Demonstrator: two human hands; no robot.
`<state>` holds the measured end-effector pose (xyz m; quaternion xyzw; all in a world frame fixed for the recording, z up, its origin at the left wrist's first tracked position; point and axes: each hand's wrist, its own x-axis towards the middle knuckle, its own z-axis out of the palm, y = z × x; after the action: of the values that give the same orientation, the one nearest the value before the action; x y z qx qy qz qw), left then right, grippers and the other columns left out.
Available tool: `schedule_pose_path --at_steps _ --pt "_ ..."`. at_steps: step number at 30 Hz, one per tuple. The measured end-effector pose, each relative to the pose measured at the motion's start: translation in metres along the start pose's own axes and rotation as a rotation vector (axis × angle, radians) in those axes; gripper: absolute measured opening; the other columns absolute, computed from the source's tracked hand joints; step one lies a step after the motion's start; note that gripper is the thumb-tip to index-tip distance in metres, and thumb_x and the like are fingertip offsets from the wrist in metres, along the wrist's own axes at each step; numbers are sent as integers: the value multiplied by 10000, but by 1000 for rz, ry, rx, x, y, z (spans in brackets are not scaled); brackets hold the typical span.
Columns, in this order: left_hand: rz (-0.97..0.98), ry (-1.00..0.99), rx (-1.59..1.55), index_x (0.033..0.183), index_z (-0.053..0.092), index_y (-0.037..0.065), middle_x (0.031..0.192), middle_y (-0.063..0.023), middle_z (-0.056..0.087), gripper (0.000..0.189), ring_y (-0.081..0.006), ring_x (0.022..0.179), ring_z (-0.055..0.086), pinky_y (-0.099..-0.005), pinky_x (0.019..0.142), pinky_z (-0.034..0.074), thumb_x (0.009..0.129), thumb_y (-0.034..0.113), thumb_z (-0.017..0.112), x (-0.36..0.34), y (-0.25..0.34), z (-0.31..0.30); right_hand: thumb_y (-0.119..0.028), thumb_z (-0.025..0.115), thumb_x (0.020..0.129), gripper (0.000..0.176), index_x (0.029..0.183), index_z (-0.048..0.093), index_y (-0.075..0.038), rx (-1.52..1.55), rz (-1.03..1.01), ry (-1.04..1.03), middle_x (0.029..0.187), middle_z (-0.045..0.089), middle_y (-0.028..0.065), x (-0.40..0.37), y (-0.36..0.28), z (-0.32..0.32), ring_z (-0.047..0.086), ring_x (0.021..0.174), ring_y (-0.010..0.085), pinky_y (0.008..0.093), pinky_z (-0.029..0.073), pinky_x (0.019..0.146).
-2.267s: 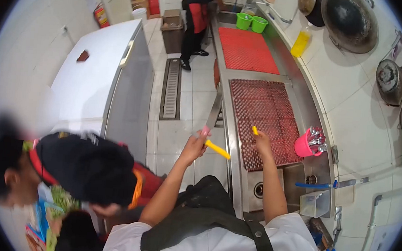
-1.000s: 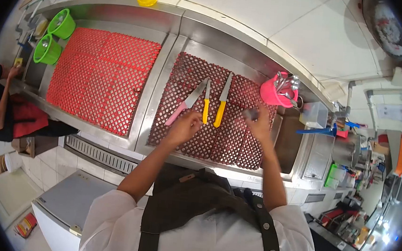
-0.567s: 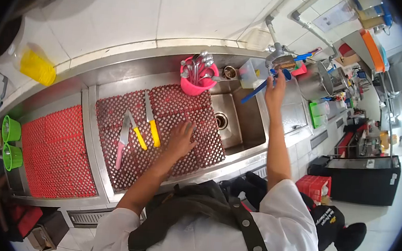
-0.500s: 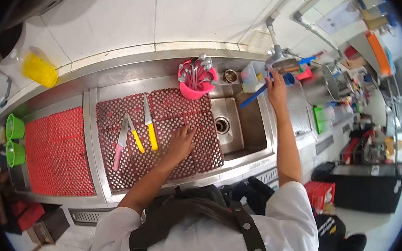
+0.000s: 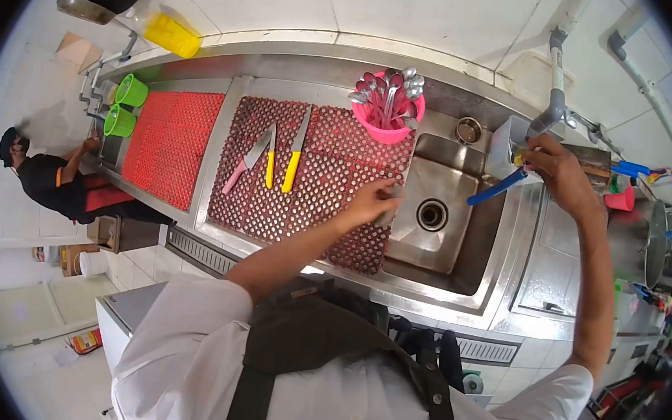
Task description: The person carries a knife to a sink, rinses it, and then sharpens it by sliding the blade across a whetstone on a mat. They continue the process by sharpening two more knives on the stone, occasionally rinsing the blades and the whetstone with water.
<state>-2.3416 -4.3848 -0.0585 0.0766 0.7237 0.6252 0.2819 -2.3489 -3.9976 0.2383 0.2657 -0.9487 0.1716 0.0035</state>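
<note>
The blue hose [image 5: 498, 188] slants over the right side of the sink [image 5: 439, 254], its upper end at the right hand [image 5: 563, 177], close to the elbow of the grey pipe [image 5: 551, 112]. We find, as the largest item, a long steel surface [image 5: 282, 90] running along the tiled wall [image 5: 414, 19]. A person [image 5: 54, 180] in dark clothing and a cap stands at its far end. Two perforated mats lie on it: a dark red mat [image 5: 314, 185] nearer the sink and a bright red mat [image 5: 169, 149] beyond a steel divider [image 5: 214, 157]. A pink bucket [image 5: 381, 135] of metal spoons [image 5: 393, 88] stands at the dark red mat's back corner, beside the sink. On that mat we record three knives, blades toward the wall: a large yellow-handled knife [image 5: 296, 150], a slanted pink-handled knife [image 5: 249, 160] and, between them, a small yellow-handled knife [image 5: 271, 157]. The right hand's fingers are curled at the hose's upper end; we cannot tell whether they grip the hose or the fitting behind. The left hand [image 5: 372, 201] is above the mat's edge by the sink, its fingers closed on a small grey object [image 5: 388, 211], too indistinct for us to identify.
</note>
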Motion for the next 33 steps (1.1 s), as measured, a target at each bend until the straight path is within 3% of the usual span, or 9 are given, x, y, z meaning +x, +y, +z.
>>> schedule_pose_path --at_steps 5,9,13,15,19,23,26,31,33 --pt "-463 -70 -837 1288 569 198 1192 -53 608 341 -220 949 669 -541 807 526 1032 423 572 71 51 137 6 643 945 218 1158 685 -11 460 159 428 1343 596 132 -11 5 60 690 1046 233 344 558 878" --pt "-582 -97 -786 1121 616 209 1071 -62 646 352 -210 920 666 -504 828 520 1063 513 447 116 44 177 -209 577 1062 346 1312 596 30 697 904 1155 1400 575 132 -19 -8 228 603 1202 219 360 445 1061" --pt "-595 3 -687 1031 642 161 954 -72 665 444 -215 918 663 -466 819 525 1081 522 389 124 38 173 -361 444 1107 526 1503 455 -15 1304 917 950 1413 570 126 -16 -40 342 532 1324 229 358 412 1102" --pt "-641 -49 -683 1159 637 132 997 -81 678 442 -228 950 650 -457 823 527 1097 481 374 129 18 165 -268 516 1080 360 1344 553 -27 1668 1014 934 1238 644 114 -19 -32 352 631 1148 222 345 501 996" --pt "-352 -3 -603 1514 423 114 1155 -106 686 491 -190 974 686 -363 851 546 1078 318 520 87 18 131 -187 594 1027 221 1206 594 -57 1880 1044 661 1082 669 84 -31 21 415 697 878 224 340 607 731" --pt "227 121 55 1335 608 54 1064 -126 731 345 -215 973 711 -336 847 551 996 111 629 20 -7 -21 -162 613 993 254 1232 590 -77 2011 1141 678 1075 688 80 -11 -41 380 712 780 221 322 588 598" --pt "329 861 966 1135 664 32 1072 -213 660 320 -380 968 628 -478 908 506 854 178 708 -38 -9 -132 -165 587 1006 306 1290 597 -52 1883 1063 388 1085 703 108 8 -108 366 723 739 226 291 572 572" --pt "-184 560 947 1110 586 -6 1058 -279 673 461 -465 1011 660 -547 857 519 914 387 724 -46 -47 -206 -147 641 998 481 1435 517 14 1788 752 141 1218 660 152 101 -180 375 722 904 252 323 603 735" --pt "-193 512 859 1094 595 -12 988 -266 700 414 -457 948 681 -524 822 540 952 370 671 -50 -28 -205 -132 607 1004 403 1374 542 16 984 620 284 1193 654 192 121 -189 384 686 977 291 386 573 825"
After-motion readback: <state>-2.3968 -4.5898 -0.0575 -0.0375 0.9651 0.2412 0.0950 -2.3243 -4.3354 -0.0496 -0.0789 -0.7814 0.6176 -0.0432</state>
